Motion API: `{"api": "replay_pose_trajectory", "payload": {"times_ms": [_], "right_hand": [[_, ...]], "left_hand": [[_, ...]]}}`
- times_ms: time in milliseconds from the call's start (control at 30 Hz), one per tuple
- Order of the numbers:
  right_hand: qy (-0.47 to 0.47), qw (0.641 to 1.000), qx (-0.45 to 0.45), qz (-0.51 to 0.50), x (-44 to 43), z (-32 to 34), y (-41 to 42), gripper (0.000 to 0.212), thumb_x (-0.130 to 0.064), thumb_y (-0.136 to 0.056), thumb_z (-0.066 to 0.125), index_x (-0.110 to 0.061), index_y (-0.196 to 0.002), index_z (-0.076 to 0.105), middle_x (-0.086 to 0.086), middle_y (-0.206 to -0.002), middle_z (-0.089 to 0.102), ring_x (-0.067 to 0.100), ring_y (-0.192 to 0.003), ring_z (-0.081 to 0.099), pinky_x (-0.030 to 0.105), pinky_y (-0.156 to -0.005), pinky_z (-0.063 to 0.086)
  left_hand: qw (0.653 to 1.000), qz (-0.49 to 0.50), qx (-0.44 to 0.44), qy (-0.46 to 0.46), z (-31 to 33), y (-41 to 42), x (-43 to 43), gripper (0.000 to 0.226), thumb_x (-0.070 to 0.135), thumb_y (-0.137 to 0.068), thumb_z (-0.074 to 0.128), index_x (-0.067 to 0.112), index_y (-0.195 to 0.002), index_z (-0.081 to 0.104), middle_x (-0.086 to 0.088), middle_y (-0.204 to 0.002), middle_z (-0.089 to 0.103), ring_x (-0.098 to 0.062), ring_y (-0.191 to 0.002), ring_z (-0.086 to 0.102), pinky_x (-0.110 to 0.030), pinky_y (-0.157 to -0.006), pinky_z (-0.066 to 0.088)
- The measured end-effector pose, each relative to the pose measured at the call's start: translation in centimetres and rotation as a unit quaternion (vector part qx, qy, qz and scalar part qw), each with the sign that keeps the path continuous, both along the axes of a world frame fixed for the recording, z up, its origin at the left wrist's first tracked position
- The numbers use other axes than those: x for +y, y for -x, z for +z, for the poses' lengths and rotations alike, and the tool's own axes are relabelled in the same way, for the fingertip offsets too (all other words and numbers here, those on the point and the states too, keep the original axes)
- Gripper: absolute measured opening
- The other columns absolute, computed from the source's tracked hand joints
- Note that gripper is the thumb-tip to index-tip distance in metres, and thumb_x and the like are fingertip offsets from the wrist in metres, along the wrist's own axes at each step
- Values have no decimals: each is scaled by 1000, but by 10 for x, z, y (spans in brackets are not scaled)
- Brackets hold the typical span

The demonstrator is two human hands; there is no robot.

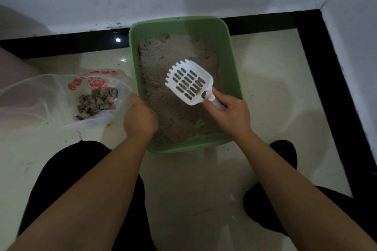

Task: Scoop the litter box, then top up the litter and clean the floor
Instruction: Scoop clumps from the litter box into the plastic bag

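A green litter box (pixel 234 63) stands on the pale floor against the wall, filled with grey litter (pixel 175 112). My right hand (pixel 232 114) grips the handle of a white slotted scoop (pixel 188 81), held over the litter with a little dark residue near its neck. My left hand (pixel 139 118) holds the edge of a clear plastic bag (pixel 40 96) with red print, lying left of the box. Grey clumps (pixel 98 100) sit inside the bag.
A black floor border (pixel 318 51) runs along the white wall and turns down the right side. My knees in black trousers (pixel 67 179) flank the near floor. Small grains are scattered on the tiles around the bag.
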State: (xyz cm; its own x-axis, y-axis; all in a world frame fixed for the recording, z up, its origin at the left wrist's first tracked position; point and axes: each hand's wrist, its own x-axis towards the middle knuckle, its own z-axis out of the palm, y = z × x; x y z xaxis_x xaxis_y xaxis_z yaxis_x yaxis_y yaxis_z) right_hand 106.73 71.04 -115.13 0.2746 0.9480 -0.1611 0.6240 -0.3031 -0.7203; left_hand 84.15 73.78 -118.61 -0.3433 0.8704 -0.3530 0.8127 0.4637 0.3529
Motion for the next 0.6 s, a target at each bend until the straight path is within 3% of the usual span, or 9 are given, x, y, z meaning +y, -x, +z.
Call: {"api": "replay_pose_trajectory", "payload": {"times_ms": [233,367,500,600], "right_hand": [[22,999,-18,19,-2,-1,0,47,-60,-82,68,-42,-125,64,-7,-99,76,8,-85,68,35,-77,58],[68,995,-62,36,7,1,-4,50,-69,-82,59,-46,-126,62,-5,-96,76,11,-82,67,35,-76,57],[89,983,-124,103,29,7,-1,50,-71,-86,52,-45,-127,62,-1,-78,71,11,-68,62,26,-60,47],[122,967,-161,153,52,12,9,50,-70,-86,53,-41,-125,65,0,-76,68,15,-67,61,26,-59,41]], "left_hand": [[996,-45,-68,33,5,12,3,40,11,-96,41,-1,-132,27,-22,-95,60,-37,-88,61,-36,-67,41],[989,-64,-117,58,17,22,0,47,11,-97,41,0,-141,26,-26,-114,57,-40,-103,58,-40,-81,45],[985,-77,-135,69,22,34,-7,28,17,-97,46,2,-120,44,-22,-110,60,-39,-102,59,-37,-76,45],[982,-97,-141,80,25,38,-11,27,15,-93,53,4,-117,48,-18,-111,61,-36,-104,58,-32,-73,40]]}}
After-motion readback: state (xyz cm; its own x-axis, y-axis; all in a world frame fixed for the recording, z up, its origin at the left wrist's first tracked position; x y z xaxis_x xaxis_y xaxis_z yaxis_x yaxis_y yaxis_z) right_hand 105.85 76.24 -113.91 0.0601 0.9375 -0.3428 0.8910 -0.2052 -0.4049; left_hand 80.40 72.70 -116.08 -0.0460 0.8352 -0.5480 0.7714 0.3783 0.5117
